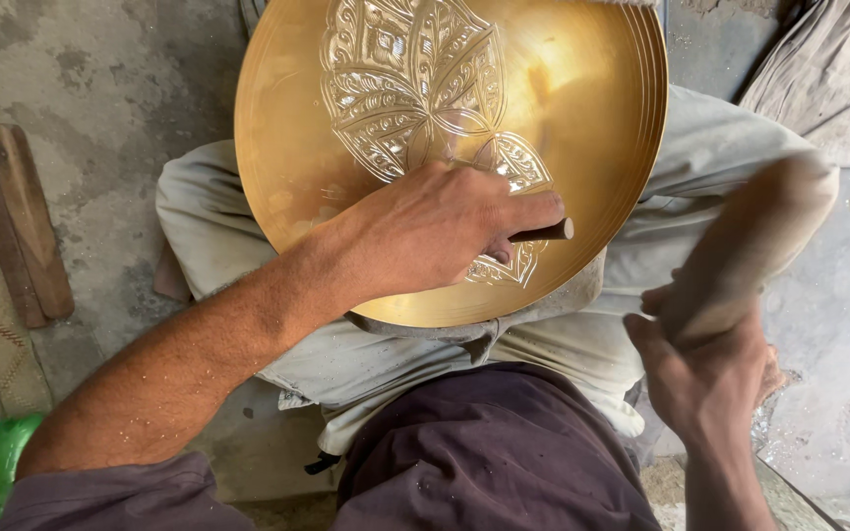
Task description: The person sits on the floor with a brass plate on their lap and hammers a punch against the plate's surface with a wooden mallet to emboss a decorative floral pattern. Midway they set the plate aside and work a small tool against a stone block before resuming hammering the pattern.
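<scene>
Large round brass tray [582,118], polished gold colour, shallow dish with concentric grooves near the rim; it rests tilted on the person's lap, over pale khaki trousers [700,167], and its top edge is cut off by the frame. A bright silvery engraved pattern [415,88] of leaf or petal shapes with fine hatching covers the centre and runs down toward the lower rim; the rest of the surface is plain and reflective. Left hand [445,231] lies on the tray's lower middle, fingers curled tight together around a thin dark rod-like chisel [548,232], whose blunt butt end sticks out to the right of the knuckles. The working tip is hidden under the hand, so contact with the metal cannot be confirmed. Right hand [710,369] sits off the tray, low right, fingers wrapped closed around a pale wooden mallet [759,236]; the mallet is motion-blurred and its outline is hard to make out. The lower part of the engraving is covered by the left hand. Dark maroon shirt [484,452] fills the bottom. Grey concrete floor [100,88] around, with a brown wooden slat [12,211] at left.
</scene>
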`<state>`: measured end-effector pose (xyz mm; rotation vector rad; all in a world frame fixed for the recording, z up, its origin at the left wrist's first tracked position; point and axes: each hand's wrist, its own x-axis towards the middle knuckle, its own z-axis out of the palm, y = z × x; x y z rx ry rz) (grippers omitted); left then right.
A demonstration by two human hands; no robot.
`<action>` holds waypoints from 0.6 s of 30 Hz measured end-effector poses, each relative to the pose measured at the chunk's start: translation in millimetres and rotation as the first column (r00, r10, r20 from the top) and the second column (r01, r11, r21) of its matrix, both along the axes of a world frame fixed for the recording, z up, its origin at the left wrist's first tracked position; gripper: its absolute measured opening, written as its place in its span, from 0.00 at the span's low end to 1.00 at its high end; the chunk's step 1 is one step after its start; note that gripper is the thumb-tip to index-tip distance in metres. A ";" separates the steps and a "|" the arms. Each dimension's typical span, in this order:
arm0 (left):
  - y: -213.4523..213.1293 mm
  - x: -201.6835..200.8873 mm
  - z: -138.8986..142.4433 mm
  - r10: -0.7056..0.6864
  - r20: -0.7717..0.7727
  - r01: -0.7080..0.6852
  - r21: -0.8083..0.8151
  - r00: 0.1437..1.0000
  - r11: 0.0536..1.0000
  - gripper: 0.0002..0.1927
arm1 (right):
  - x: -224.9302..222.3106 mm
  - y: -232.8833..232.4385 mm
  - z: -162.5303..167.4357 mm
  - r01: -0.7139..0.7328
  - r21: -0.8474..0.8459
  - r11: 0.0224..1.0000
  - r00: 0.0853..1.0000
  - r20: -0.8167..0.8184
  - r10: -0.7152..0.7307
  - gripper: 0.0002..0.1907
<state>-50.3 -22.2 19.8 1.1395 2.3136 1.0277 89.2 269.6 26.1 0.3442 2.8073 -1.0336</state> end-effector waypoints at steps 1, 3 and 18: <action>-0.9 0.6 0.5 0.008 -0.010 -0.008 -0.005 1.000 1.000 0.23 | -0.3 -0.5 1.8 -0.024 0.133 0.991 1.000 0.002 0.024 0.23; -1.7 3.4 0.8 0.029 -0.017 -0.029 0.002 0.999 1.000 0.22 | -1.2 -5.0 5.2 -0.070 0.392 0.917 0.997 0.017 0.069 0.17; 10.8 100.9 11.1 0.896 0.390 -0.958 0.263 0.211 0.112 0.13 | -107.9 -21.2 63.5 -0.177 0.071 0.982 0.980 0.104 0.169 0.27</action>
